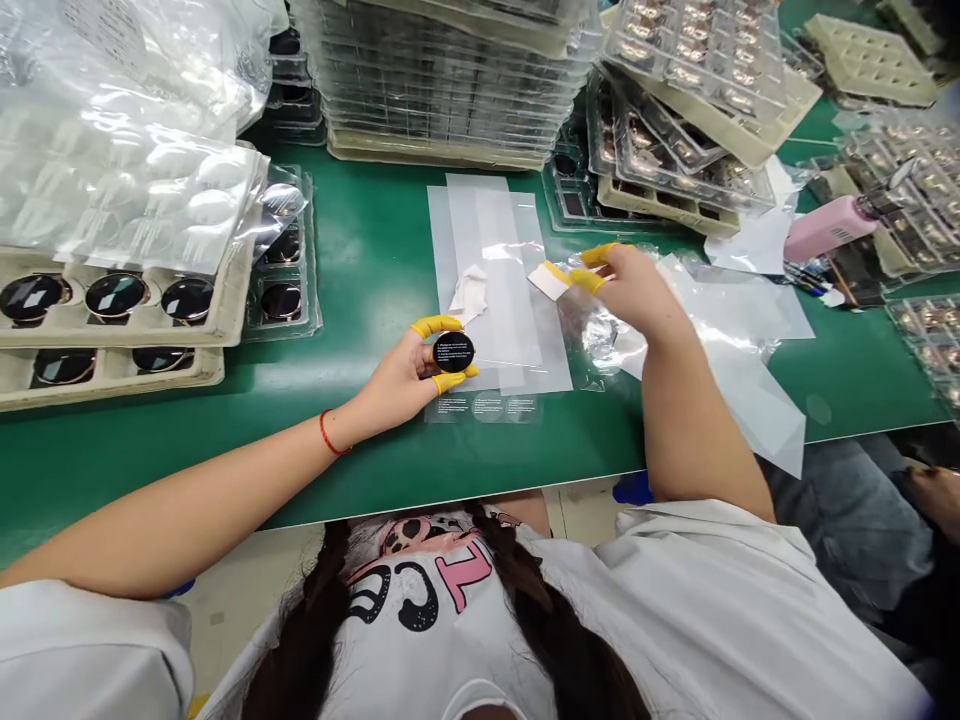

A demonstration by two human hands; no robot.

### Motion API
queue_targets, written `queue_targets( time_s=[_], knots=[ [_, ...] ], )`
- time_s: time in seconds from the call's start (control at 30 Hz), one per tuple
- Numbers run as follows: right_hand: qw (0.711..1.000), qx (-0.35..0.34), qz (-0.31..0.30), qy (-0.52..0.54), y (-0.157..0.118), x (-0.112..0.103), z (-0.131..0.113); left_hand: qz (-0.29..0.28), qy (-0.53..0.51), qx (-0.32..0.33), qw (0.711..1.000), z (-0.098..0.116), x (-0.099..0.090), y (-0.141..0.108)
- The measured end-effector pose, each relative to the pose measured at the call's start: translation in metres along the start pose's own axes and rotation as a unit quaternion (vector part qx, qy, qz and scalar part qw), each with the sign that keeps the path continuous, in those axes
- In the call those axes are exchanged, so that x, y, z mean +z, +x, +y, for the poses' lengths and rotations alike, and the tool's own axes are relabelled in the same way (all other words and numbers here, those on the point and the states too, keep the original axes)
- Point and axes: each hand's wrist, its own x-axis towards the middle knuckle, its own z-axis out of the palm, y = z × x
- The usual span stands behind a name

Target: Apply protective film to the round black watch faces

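Yellow finger covers are on the fingertips of both hands. My left hand (412,372) grips a round black disc (454,352) with small white print, its face turned up. Farther right, my right hand (619,285) has its thumb and fingers near a small white block (549,281) with a yellow edge; whether the fingers hold it I cannot tell. Between the hands, a crumpled white cloth (470,292) lies on translucent sheets (525,350). A clear film with printed white text (487,407) lies just below my left hand's disc.
Trays of dark round pieces (116,295) stand at the left. A tall stack of clear trays (450,90) rises at the back. More trays (675,150), a pink bottle-like object (829,228) and loose plastic sheets (750,370) are on the right. Another person's leg shows at lower right.
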Motion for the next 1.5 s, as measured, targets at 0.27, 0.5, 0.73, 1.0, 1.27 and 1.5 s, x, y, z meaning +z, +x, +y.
queue_targets(
  time_s=[0.27, 0.5, 0.73, 1.0, 1.27, 1.5],
  knots=[
    [0.998, -0.045, 0.040, -0.030, -0.001, 0.052, -0.004, 0.031, 0.019, 0.009, 0.999, 0.002, 0.004, -0.003],
    [0.956, -0.281, 0.027, 0.082, -0.086, 0.043, -0.102, -0.011, 0.032, 0.016, 0.999, 0.001, -0.001, 0.000],
    [0.923, -0.379, 0.054, -0.033, -0.099, 0.068, -0.115, -0.032, 0.045, 0.049, 0.997, -0.003, -0.003, 0.004],
    [0.943, -0.324, 0.067, -0.036, -0.084, 0.073, -0.114, -0.034, 0.050, 0.054, 0.997, -0.008, -0.005, 0.006],
    [0.941, -0.335, 0.008, 0.054, -0.081, 0.053, -0.114, -0.019, 0.028, 0.019, 0.999, 0.000, -0.001, 0.006],
    [0.893, -0.444, 0.048, -0.060, -0.092, 0.056, -0.109, -0.011, 0.056, 0.031, 0.998, -0.002, -0.001, 0.007]
  ],
)
